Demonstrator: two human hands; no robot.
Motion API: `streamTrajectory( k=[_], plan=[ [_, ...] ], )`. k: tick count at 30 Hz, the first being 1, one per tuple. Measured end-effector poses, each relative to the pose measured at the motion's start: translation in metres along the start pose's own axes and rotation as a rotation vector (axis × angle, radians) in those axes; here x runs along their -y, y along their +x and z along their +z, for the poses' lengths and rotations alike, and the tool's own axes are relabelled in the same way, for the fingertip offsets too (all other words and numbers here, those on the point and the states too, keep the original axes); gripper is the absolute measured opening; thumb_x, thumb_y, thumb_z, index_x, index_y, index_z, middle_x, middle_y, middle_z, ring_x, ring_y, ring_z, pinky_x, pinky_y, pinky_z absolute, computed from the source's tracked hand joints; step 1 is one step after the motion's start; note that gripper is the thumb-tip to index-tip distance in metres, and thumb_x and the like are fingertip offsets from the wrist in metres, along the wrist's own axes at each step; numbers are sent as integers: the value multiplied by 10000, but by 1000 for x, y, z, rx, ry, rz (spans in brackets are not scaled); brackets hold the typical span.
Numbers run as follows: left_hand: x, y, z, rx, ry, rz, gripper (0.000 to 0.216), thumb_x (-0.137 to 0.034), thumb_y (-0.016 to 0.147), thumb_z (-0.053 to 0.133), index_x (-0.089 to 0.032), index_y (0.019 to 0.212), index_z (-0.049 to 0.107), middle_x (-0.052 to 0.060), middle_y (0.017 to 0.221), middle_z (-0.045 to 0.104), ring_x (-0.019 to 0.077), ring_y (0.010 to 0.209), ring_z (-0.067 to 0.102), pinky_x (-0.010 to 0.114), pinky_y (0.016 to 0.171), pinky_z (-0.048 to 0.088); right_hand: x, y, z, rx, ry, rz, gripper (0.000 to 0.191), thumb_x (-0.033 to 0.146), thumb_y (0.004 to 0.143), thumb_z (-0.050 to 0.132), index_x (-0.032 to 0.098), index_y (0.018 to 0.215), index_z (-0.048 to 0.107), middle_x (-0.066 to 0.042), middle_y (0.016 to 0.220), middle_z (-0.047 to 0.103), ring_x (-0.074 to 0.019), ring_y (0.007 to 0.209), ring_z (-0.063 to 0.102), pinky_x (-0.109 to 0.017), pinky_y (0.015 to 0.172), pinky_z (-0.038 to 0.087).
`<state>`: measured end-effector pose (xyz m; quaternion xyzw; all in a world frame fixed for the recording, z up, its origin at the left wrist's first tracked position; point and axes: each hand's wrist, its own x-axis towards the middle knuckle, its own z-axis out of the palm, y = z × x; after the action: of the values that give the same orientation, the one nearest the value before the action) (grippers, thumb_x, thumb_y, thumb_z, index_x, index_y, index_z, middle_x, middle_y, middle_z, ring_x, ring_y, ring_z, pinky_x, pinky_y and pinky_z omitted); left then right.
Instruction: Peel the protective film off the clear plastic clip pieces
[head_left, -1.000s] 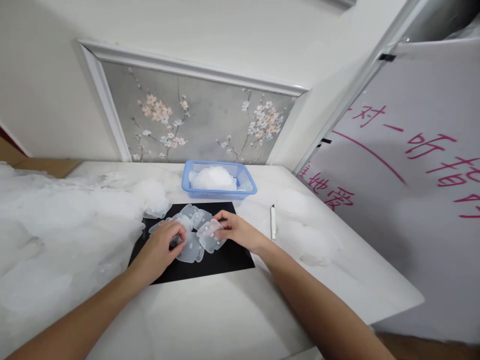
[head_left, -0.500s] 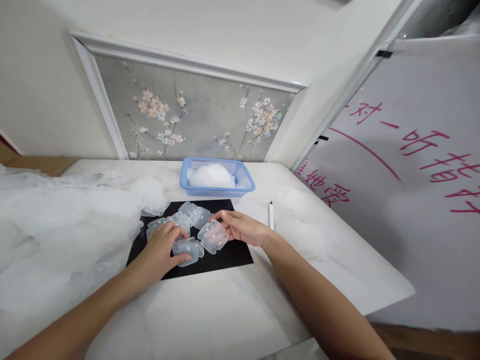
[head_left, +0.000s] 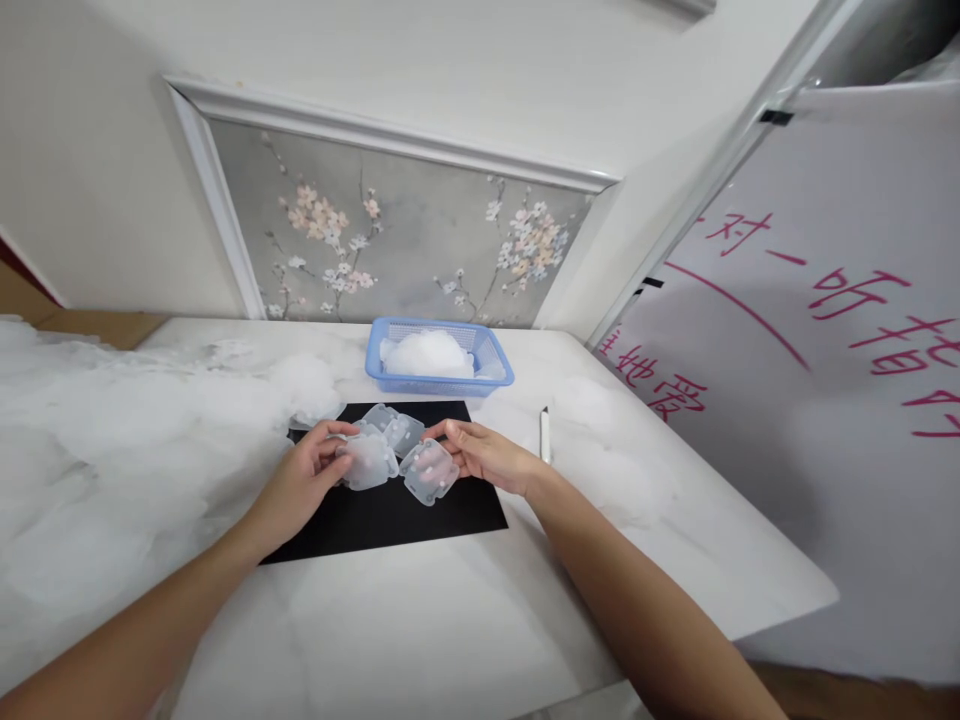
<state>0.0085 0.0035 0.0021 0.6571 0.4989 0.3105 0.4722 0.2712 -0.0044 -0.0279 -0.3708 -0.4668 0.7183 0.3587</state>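
Over the black mat (head_left: 405, 525), my left hand (head_left: 307, 475) grips a translucent plastic piece (head_left: 369, 460) with notched edges, thumb and fingers at its left side. My right hand (head_left: 484, 455) pinches a second translucent piece (head_left: 429, 472), with small pale knobs on it, at its right side. The two held pieces are close together, and I cannot tell whether they touch. Just behind them, further translucent pieces (head_left: 403, 434) overlap on the mat's far part. Some of these are partly hidden by the left hand and its piece.
A blue basket (head_left: 373, 366) with translucent pieces and a white mound inside stands behind the mat. A large heap of translucent white pieces (head_left: 135, 470) covers the table's left. A white pen-like tool (head_left: 545, 437) lies right of the mat. A whiteboard (head_left: 840, 520) stands beyond the right edge.
My left hand has left the mat's near part and moved back and left, now with a piece in its fingers. The right hand keeps its piece in nearly the same spot. The view has shifted slightly.
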Motion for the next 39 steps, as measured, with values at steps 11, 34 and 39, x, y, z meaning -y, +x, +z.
streamTrajectory(
  k=[11, 34, 39],
  plan=[
    [1, -4, 0, 221, -6, -26, 419, -351, 831, 513, -234, 1232, 490, 32, 945, 699, 198, 847, 637, 329, 815, 460, 3, -3, 0, -57, -161, -2, 298, 223, 785, 594, 221, 1082, 577, -26, 983, 649, -152, 832, 648, -277, 724, 502],
    [5, 2, -1, 308, -179, -111, 600, -179, 641, 490, -238, 1237, 441, 27, 1051, 686, 229, 1005, 641, 361, 920, 430, 2, -1, 4, -36, 72, 66, 474, 543, 711, 750, 167, 948, 586, -50, 829, 676, -163, 725, 670, -314, 700, 544],
    [4, 1, -1, 324, -171, -111, 642, -159, 598, 452, -236, 1235, 424, 26, 1073, 679, 215, 999, 638, 347, 916, 425, 3, -1, 2, -30, 65, 53, 432, 555, 849, 604, 149, 999, 605, -83, 845, 693, -165, 730, 679, -313, 695, 552]
  ],
)
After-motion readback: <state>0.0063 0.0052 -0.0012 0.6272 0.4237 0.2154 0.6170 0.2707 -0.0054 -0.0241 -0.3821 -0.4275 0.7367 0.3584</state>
